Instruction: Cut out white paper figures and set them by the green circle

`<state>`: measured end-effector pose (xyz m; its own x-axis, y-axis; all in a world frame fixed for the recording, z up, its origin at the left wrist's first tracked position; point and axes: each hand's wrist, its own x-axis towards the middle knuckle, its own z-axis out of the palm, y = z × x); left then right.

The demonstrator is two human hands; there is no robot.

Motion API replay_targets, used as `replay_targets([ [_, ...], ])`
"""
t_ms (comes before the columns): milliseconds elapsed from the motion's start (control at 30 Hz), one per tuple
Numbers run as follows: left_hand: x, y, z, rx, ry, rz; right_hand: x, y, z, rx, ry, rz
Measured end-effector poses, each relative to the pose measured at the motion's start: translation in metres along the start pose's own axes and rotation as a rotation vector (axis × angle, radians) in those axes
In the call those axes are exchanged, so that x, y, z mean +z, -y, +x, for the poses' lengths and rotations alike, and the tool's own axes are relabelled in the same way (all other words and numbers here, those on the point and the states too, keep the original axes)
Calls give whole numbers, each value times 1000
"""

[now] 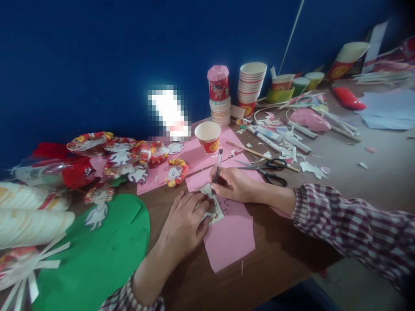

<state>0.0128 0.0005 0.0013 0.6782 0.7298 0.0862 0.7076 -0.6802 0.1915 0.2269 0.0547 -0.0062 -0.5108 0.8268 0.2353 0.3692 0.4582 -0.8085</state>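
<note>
Pink paper under the hands, a pen in the right grip

On the brown surface [275, 268], a pink sheet [230, 248] lies beneath a small pale piece of paper [218, 214] with a drawing on it, partly hidden by fingers. The right grip [238, 183] is closed around a slim pen [219, 160], tilted with its tip down by the far edge of the pale piece; whether the tip touches is unclear. The left grip [186, 220] is unclenched, palm down, its fingertips resting on the pale piece. Dark handwritten marks [227, 206] show on the pink sheet, right of that piece.

Just beyond the right grip lie black-handled scissors [276, 163] and a thin wooden stick [253, 152]. A red and white paper cup [207, 139] stands upright on more pink paper [194, 156], farther off. Behind it, a cup with a pink top [218, 86] sits on stacked cups [220, 111], left of a taller cup stack [252, 86].

To the left, red and yellow rings [152, 153] hold white cutouts; nearer, a cutout figure [97, 214] lies on a green sheet [97, 255]. To the far right are white scraps [313, 168], a red object [348, 98] and pale blue sheets [385, 108].
</note>
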Motion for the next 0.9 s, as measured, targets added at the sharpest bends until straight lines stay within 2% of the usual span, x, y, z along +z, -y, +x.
replay_targets([
  [900, 1, 1, 0, 1, -1, -13, 1, -2, -1, -3, 2, 10],
])
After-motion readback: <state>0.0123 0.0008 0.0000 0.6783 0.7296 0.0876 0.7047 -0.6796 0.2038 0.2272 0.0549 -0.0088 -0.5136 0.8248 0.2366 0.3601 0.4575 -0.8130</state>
